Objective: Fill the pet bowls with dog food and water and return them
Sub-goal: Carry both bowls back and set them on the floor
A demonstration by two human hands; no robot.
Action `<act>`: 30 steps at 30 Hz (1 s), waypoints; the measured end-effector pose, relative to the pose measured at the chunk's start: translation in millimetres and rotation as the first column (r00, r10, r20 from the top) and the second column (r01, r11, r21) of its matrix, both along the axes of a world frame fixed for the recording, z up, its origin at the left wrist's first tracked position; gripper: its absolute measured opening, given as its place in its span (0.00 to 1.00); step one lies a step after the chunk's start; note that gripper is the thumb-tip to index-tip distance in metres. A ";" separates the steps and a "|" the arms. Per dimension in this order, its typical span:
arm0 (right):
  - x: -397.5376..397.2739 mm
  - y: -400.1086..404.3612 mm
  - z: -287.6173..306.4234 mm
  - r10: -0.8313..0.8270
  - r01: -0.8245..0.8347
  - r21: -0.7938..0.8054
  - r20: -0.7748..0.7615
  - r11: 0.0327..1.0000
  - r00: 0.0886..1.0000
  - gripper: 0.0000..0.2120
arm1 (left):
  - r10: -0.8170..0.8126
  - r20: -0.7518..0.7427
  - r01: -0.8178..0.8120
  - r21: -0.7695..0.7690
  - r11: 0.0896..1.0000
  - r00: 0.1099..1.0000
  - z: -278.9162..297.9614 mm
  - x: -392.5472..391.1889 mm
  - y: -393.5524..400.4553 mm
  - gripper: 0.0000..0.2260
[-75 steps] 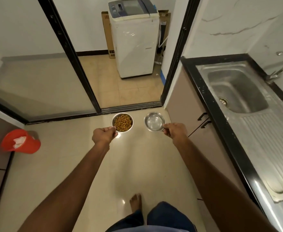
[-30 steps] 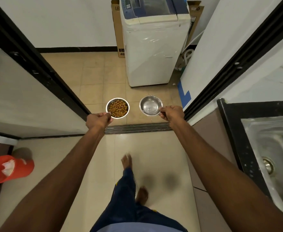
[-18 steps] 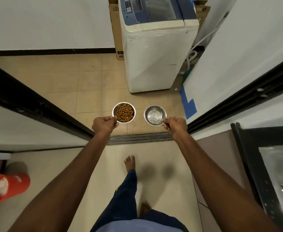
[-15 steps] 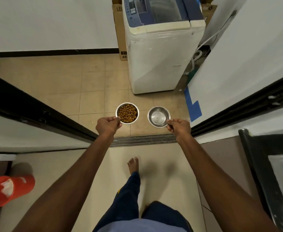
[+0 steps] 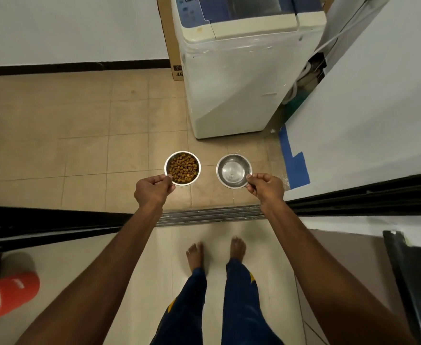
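Both forearms are bare to the lower edge of the view, with no sleeve, watch or band showing on either one. The left hand (image 5: pixel 152 191) and right hand (image 5: pixel 266 188) wear no gloves or rings. The legs are in dark blue trousers (image 5: pixel 239 302) with a small yellow mark on each leg. The feet (image 5: pixel 195 255) are bare.

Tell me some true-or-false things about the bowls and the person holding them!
1. The left hand holds the bowl of dog food. True.
2. The bowl in the right hand is full of kibble. False: the steel bowl shows only its shiny bottom.
3. The person wears shoes. False: both feet are bare.
4. A washing machine stands ahead. True.
5. Both bowls sit on the floor. False: they are held up.
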State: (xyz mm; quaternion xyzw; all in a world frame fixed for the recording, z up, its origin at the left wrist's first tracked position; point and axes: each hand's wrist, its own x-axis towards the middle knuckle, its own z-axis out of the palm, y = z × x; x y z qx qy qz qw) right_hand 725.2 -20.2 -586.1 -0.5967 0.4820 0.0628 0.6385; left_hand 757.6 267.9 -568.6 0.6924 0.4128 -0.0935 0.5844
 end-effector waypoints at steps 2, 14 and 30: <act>14.6 -10.1 -27.4 0.022 -0.022 -0.014 -0.018 1.000 1.000 0.04 | 0.017 0.003 -0.017 -0.004 1.000 1.000 -26.8 11.0 -7.6 0.10; 71.7 -62.9 -275.3 0.036 -0.038 -0.027 -0.089 0.999 0.995 0.08 | 0.100 -0.030 -0.101 -0.034 0.994 0.995 -274.8 61.0 -47.9 0.10; 114.7 -60.0 -593.6 -0.006 0.006 -0.004 -0.113 1.000 0.994 0.07 | 0.108 -0.125 -0.107 0.011 0.994 0.986 -588.4 88.4 -61.3 0.07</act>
